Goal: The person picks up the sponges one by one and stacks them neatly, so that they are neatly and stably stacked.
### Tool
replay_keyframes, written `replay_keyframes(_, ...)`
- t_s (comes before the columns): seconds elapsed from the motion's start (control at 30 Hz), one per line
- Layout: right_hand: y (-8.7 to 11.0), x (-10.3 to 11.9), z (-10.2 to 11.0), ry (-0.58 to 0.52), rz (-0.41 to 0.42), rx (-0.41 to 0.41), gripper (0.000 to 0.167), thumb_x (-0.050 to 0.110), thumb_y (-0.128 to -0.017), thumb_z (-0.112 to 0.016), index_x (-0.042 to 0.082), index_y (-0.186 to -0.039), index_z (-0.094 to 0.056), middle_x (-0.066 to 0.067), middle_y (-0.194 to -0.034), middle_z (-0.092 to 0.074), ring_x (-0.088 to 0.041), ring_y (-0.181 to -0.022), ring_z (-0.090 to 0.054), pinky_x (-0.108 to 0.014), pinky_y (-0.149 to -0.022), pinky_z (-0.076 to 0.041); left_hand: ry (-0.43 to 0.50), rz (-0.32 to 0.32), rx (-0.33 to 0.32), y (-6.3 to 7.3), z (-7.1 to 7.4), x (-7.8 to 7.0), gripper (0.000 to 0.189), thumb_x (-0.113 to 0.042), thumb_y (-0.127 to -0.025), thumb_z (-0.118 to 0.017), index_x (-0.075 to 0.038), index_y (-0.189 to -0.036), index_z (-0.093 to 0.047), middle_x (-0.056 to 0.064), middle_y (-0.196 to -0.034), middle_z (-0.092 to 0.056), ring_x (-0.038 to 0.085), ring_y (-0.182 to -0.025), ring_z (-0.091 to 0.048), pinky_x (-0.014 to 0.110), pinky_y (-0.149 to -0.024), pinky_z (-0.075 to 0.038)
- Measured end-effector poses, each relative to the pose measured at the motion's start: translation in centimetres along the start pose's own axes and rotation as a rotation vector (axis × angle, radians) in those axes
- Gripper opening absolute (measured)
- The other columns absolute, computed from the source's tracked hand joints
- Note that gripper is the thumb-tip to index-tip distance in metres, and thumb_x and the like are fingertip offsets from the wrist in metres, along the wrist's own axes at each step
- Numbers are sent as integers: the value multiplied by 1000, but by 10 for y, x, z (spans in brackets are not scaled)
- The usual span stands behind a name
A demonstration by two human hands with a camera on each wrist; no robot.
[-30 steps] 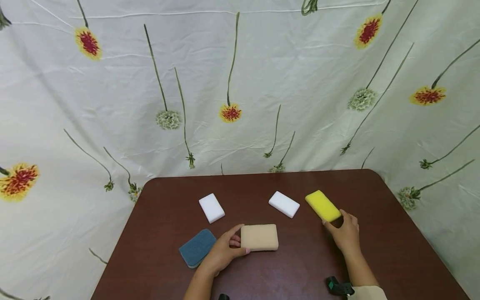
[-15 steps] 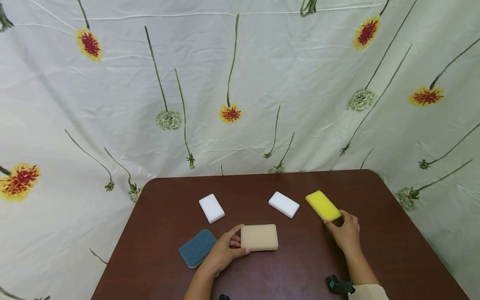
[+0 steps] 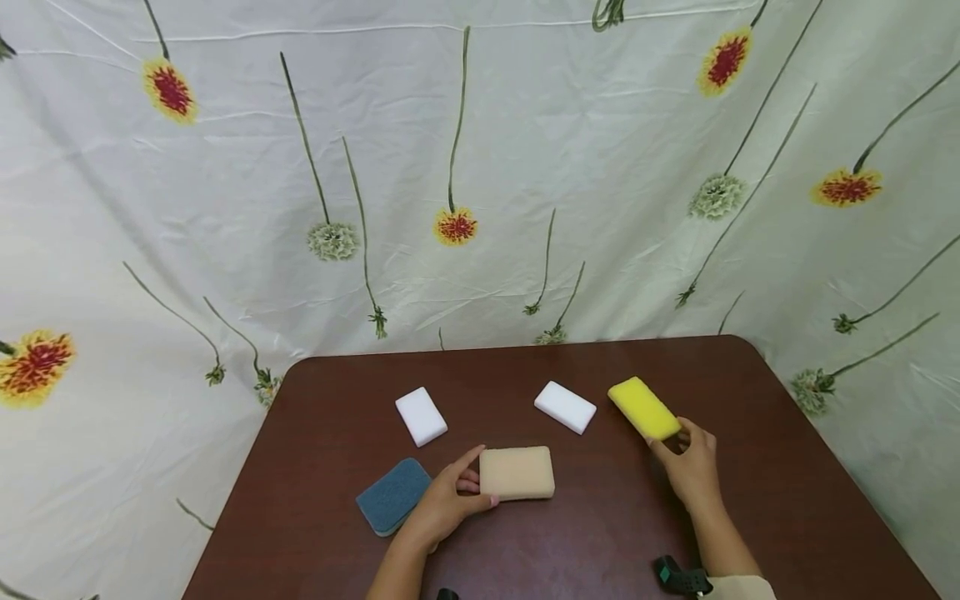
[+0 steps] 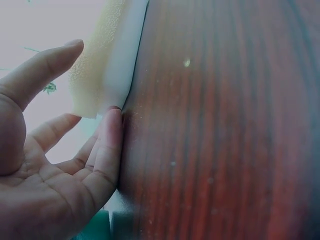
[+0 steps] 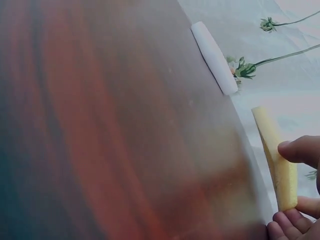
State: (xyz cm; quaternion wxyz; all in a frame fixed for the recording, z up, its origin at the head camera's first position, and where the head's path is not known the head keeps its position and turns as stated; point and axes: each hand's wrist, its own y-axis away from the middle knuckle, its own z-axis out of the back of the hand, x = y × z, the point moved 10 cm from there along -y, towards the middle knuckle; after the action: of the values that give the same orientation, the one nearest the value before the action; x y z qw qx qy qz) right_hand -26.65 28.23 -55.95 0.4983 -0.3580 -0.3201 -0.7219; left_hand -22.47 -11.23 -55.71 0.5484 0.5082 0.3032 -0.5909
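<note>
In the head view a beige sponge (image 3: 517,472) lies near the middle of the dark table. My left hand (image 3: 447,498) holds its left end, forefinger at the far corner and thumb along the near edge. The left wrist view shows fingertips against the end of this beige sponge (image 4: 95,65), which has a white underside. Over on the right, my right hand (image 3: 692,468) pinches the near end of a yellow sponge (image 3: 643,408). In the right wrist view the thumb presses one face of the yellow sponge (image 5: 280,165), with fingers at its lower end.
A blue sponge (image 3: 393,496) lies partly behind the left hand. Two white sponge blocks, one at left (image 3: 422,417) and one at right (image 3: 566,407), lie farther back. Behind the table (image 3: 330,400) hangs a flower-printed cloth (image 3: 405,167).
Both hands and all the sponges stay in place. Only the head view has shifted slightly.
</note>
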Motion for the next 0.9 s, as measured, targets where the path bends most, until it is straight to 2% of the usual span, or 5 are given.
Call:
replay_keyframes(0.27, 8, 3, -2, -72, -10, 17, 83, 33, -96, -69, 0, -158, -24, -27, -156, -19, -45, -137, -36, -59, -108, -41, 0, 11, 11, -1, 0, 3, 91, -24, -81, -86, -23, -158, -37, 14, -117, -56, 23, -104, -56, 32, -80, -49)
replay_keyframes(0.9, 29, 31, -16, -68, 53, 105, 80, 27, -95, -72, 9, -158, -27, -23, -158, -22, -44, -142, -35, -59, -114, -37, 10, -9, -4, -1, 0, 3, 89, -26, -83, -84, -24, -158, -37, 14, -116, -56, 21, -104, -57, 30, -80, -49)
